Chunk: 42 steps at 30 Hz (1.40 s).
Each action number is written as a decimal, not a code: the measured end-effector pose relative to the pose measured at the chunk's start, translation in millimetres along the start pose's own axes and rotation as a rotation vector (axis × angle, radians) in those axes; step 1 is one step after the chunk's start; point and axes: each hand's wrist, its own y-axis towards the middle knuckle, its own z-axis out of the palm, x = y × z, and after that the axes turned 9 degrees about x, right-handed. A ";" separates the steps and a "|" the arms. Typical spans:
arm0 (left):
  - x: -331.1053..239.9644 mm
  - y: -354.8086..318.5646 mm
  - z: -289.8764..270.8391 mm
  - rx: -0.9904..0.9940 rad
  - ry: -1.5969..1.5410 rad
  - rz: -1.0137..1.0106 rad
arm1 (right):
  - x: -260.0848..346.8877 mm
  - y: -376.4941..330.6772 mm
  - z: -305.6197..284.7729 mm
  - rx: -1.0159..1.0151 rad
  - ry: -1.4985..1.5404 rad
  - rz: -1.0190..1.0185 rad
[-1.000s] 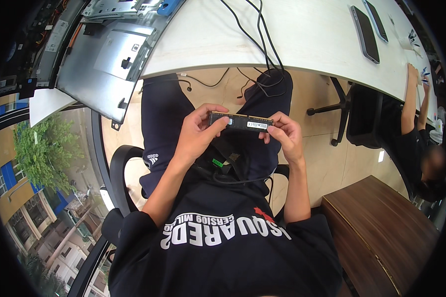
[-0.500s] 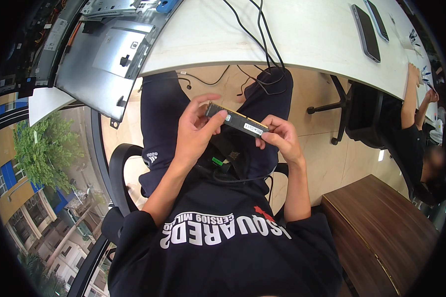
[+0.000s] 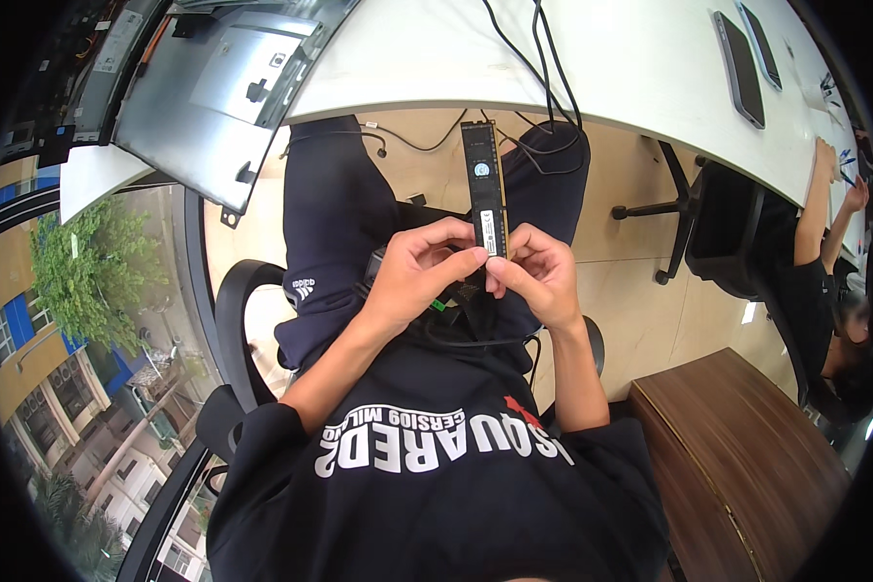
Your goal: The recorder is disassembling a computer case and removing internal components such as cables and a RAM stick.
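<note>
A black RAM stick (image 3: 483, 179) with gold contacts along its right edge stands lengthwise over my lap, its far end reaching toward the table. On it are a round pale sticker and a white label near the close end. My left hand (image 3: 427, 267) pinches that near end from the left, thumb on the label's lower corner. My right hand (image 3: 538, 267) grips the same end from the right, its thumb beside the other. The fingertips beneath the stick are partly hidden.
At the left of the white table (image 3: 407, 58) lies an open computer case (image 3: 213, 107) with a metal panel. Black cables (image 3: 553, 78) hang over the edge. Phones (image 3: 739, 68) lie at the right; near them sits another person (image 3: 810, 272). A brown wooden cabinet (image 3: 737, 456) stands at my right.
The RAM stick has turned from lying crosswise to pointing away from me. My left hand has shifted from its far left end down to the near end, beside my right hand.
</note>
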 end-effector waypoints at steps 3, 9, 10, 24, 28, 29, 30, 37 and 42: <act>-3.6 -1.0 -0.8 0.004 0.031 0.018 | -3.0 -0.6 -0.3 0.013 -0.036 -0.038; -10.9 -1.7 0.3 0.008 0.141 0.074 | -6.5 -0.9 -3.5 0.049 -0.042 -0.066; -11.6 -2.1 0.8 0.025 0.121 0.064 | -6.7 -1.0 -3.5 0.051 -0.041 -0.065; -13.7 -3.8 -5.5 0.107 0.104 0.012 | -5.5 -1.8 -2.2 0.067 -0.136 -0.064; -18.8 -3.3 -3.1 0.128 0.090 0.005 | -5.2 -2.0 -2.1 0.066 -0.120 -0.053; -19.1 -3.3 -2.8 0.128 0.096 0.004 | -4.6 -2.0 -2.4 0.068 -0.115 -0.049; -19.4 -3.0 -2.4 0.128 0.096 0.003 | -4.3 -2.1 -2.6 0.069 -0.110 -0.046; -17.1 -2.4 -3.4 0.135 0.081 0.019 | -5.1 -2.8 -2.6 0.061 -0.106 -0.051; -19.6 -2.9 -2.4 0.136 0.088 0.011 | -4.9 -3.3 -3.8 0.056 -0.111 -0.048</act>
